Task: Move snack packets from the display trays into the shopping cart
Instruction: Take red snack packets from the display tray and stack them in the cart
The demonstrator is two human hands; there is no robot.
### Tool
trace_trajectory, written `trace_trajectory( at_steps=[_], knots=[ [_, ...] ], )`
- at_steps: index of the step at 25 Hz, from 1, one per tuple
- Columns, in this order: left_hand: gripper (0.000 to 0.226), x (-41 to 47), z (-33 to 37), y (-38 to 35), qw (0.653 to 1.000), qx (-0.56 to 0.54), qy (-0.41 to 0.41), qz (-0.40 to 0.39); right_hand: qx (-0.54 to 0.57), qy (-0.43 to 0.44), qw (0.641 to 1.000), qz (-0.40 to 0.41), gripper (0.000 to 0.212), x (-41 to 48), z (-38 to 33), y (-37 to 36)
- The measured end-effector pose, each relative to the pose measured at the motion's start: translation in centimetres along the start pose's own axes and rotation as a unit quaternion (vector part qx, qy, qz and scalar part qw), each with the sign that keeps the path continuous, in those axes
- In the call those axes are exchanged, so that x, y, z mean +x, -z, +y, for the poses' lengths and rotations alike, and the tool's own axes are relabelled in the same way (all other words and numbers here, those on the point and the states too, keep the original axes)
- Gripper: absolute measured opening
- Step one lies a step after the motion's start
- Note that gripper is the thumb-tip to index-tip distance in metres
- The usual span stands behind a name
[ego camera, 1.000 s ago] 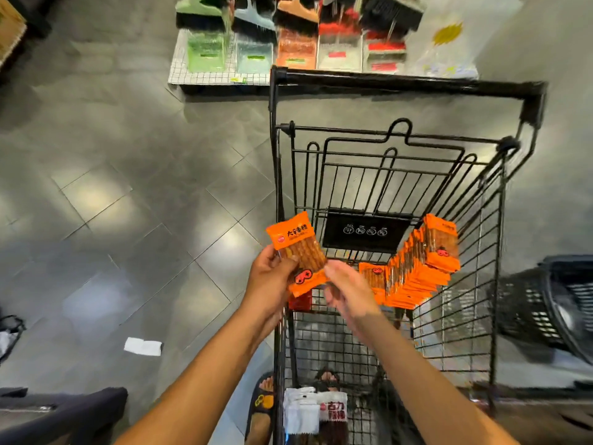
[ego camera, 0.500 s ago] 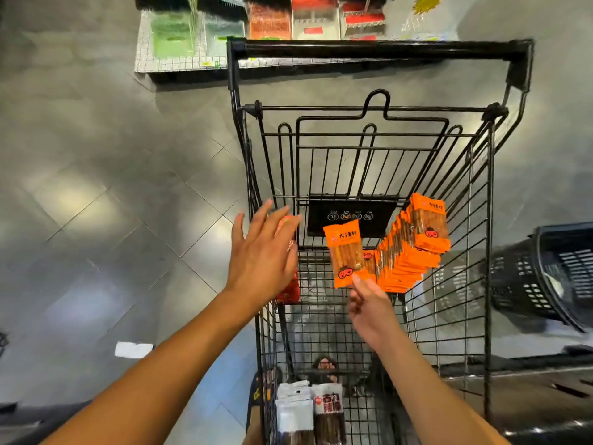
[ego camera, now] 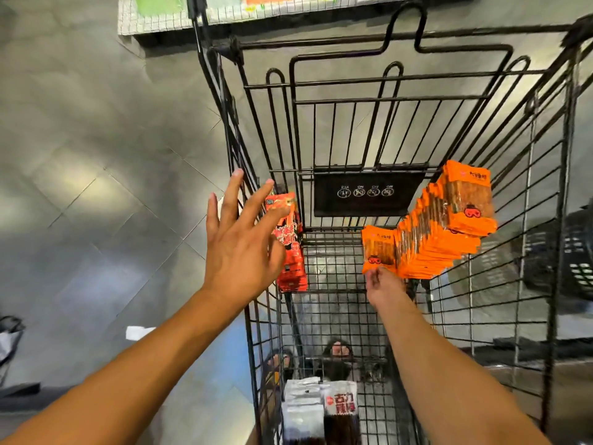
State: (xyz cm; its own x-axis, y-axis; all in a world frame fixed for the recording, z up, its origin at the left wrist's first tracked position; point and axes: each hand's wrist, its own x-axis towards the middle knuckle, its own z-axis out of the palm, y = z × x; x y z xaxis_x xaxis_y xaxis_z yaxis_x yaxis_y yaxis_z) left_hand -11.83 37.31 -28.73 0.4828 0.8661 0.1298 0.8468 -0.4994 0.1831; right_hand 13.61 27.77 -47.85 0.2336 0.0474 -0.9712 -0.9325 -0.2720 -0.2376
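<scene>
A black wire shopping cart fills the middle and right of the view. My right hand reaches down inside it and pinches the lower edge of one orange snack packet, held against the left end of a leaning row of several orange packets on the cart's right side. My left hand hovers over the cart's left wall with its fingers spread, holding nothing. Behind it, red packets stand against that wall. White and dark packets lie at the cart's near end.
A grey tiled floor lies left of the cart, with a white scrap of paper on it. A wire shelf of goods stands ahead. A black basket sits to the right. Sandalled feet show through the cart's floor.
The orange packet passed from both hands to my right hand alone, which lowered it into the cart beside the orange row. My left hand let go and spread open over the left wall.
</scene>
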Motion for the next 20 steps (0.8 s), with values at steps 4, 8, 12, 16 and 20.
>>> trace_trajectory(
  at_steps=[4, 8, 12, 16, 20],
  knots=[
    [0.041, 0.1, 0.0, -0.1, 1.000, -0.012, 0.001, 0.002, 0.045, 0.017, 0.999, -0.010, 0.015, -1.0, -0.1, 0.0],
    [0.038, 0.2, -0.1, 0.0, 1.000, -0.010, -0.008, -0.006, -0.005, 0.037, 0.999, -0.028, 0.018, -2.7, -0.4, 2.0],
    [0.038, 0.3, 0.1, 0.4, 0.999, 0.000, 0.001, -0.035, -0.091, 0.015, 0.994, -0.061, 0.015, -6.2, 0.2, 4.9],
    [0.040, -0.3, 0.3, 1.9, 0.997, -0.022, 0.002, -0.079, -0.226, 0.060, 0.967, -0.103, 0.026, -13.8, 2.1, 7.5],
    [0.041, -4.1, 0.4, 4.7, 0.982, -0.125, -0.008, -0.142, -0.321, 0.166, 0.930, -0.070, 0.024, -21.4, 5.4, 10.8]
  ],
)
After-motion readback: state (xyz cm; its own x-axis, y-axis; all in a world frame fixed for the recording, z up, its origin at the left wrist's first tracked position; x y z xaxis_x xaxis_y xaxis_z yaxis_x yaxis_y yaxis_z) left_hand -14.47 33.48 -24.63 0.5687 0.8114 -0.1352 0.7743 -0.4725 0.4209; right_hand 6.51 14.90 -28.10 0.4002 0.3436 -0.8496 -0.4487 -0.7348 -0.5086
